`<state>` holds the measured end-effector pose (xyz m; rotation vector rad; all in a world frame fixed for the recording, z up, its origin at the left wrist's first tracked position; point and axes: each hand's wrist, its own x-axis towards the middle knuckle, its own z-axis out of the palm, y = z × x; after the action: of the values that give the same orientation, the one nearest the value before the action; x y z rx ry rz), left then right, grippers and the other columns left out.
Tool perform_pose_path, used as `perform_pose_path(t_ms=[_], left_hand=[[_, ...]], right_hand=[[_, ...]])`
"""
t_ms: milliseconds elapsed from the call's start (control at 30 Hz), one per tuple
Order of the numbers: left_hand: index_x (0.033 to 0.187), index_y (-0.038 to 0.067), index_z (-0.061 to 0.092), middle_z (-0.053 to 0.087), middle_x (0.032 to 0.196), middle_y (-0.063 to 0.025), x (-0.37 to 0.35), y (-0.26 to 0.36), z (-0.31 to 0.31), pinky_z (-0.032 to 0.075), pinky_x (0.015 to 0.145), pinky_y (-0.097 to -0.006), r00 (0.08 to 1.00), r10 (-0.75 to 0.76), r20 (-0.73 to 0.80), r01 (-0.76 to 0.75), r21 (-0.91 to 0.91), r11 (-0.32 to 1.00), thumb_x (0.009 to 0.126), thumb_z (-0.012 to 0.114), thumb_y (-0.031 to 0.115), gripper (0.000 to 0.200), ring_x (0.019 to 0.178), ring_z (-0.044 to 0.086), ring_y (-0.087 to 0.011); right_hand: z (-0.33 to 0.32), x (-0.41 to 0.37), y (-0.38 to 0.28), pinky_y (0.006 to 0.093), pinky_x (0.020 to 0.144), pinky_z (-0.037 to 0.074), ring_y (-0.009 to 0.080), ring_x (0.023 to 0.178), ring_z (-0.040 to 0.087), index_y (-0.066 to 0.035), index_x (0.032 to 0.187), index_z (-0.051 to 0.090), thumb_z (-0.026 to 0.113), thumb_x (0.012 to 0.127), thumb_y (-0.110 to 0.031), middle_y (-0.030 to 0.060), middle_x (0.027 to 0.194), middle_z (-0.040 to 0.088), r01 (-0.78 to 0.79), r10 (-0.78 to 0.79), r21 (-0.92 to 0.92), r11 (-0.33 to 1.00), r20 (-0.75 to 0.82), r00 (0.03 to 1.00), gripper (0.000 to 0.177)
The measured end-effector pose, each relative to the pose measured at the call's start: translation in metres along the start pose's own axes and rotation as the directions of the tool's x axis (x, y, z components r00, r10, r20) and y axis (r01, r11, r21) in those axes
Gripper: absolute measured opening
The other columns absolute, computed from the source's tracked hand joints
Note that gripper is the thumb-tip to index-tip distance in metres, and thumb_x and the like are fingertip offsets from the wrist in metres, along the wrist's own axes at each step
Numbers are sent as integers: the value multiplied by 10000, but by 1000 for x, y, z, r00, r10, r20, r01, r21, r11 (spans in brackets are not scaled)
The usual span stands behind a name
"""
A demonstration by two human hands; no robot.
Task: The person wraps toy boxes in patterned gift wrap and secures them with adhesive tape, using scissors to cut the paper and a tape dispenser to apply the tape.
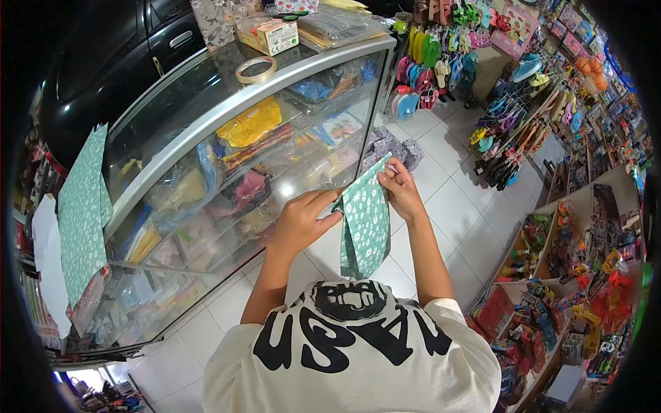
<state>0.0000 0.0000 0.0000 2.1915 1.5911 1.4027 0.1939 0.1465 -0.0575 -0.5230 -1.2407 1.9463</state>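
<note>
A folded piece of green wrapping paper (366,224) with white flowers hangs in front of my chest. My left hand (301,221) is closed on its left edge, thumb and fingers pinching it. With thumb and fingertips, my right hand (403,191) grips its upper right corner. The paper stands upright between the two hands, its lower end near my shirt. Another sheet of the same green floral paper (79,213) lies at the left, beside a white sheet (47,255).
A glass display case (227,89) with packed goods stands ahead and left. On its top are a tape roll (256,69), a small box (272,36) and green-handled scissors (286,15). Floral bundles (396,148) sit on the tiled floor. Sandals (430,58) and toy shelves (578,255) line the right.
</note>
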Motion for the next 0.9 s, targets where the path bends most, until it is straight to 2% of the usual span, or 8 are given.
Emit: perform_pose_path(t_ms=[67,267,367,467,667,800,867,900], left_hand=[[1039,57,609,658,830,-134,-7,-6,6,503,609,-337,1000,-20,-21,21,80,997,726,687,95,324,715,642,-296],[900,29,643,653,786,-144,-8,20,22,495,576,-338,986,-134,-101,130,-49,990,735,664,67,171,672,635,-297],[895,13,648,650,779,-149,-11,26,21,491,574,-316,984,-174,29,175,-45,983,739,654,42,159,654,636,-279],[951,6,646,650,779,-145,-24,20,35,489,585,-287,950,-310,28,308,-229,923,748,645,15,204,650,646,-201],[970,-21,653,682,777,-85,-30,32,55,470,615,-243,907,-421,-7,330,-609,721,815,629,36,167,683,604,-79],[835,-41,643,580,650,10,-34,46,71,379,550,-214,788,-602,-125,441,-568,695,838,644,86,127,611,472,-36],[774,-29,625,489,598,39,-45,31,79,318,512,-209,745,-651,-147,525,-474,707,840,654,111,157,588,386,-22],[749,-23,612,455,596,46,-48,30,81,292,504,-211,724,-671,-160,515,-522,680,843,655,121,177,584,355,-23]], right_hand=[[4,-2,-1,252,767,445,92,856,569,-115,1094,461,564,882,-48,-5,978,616,18,-17,25,1000,-39,999,245],[-18,-18,-3,226,801,439,94,917,564,-78,1072,473,564,856,25,34,1027,613,110,-107,54,992,-65,992,256],[-24,-25,-2,222,811,433,88,928,560,-77,1085,473,580,848,20,32,1026,611,147,-146,14,989,-51,988,278],[-32,-30,-1,217,799,436,83,906,562,-67,1082,483,598,839,12,30,1000,612,205,-204,11,979,-39,978,280],[-25,-40,-15,224,766,447,84,865,562,-34,1047,505,619,828,4,34,945,613,233,-250,-152,961,-103,963,250],[-25,-41,-12,230,773,445,90,873,562,-22,1061,500,622,827,6,48,954,613,284,-299,-199,938,-52,953,265],[-23,-44,-11,231,777,442,88,879,559,-16,1073,498,620,827,9,52,963,612,294,-299,-216,931,9,954,276],[-23,-45,-12,230,780,440,88,884,558,-13,1077,499,620,828,9,52,967,611,263,-262,-223,939,32,964,278]])
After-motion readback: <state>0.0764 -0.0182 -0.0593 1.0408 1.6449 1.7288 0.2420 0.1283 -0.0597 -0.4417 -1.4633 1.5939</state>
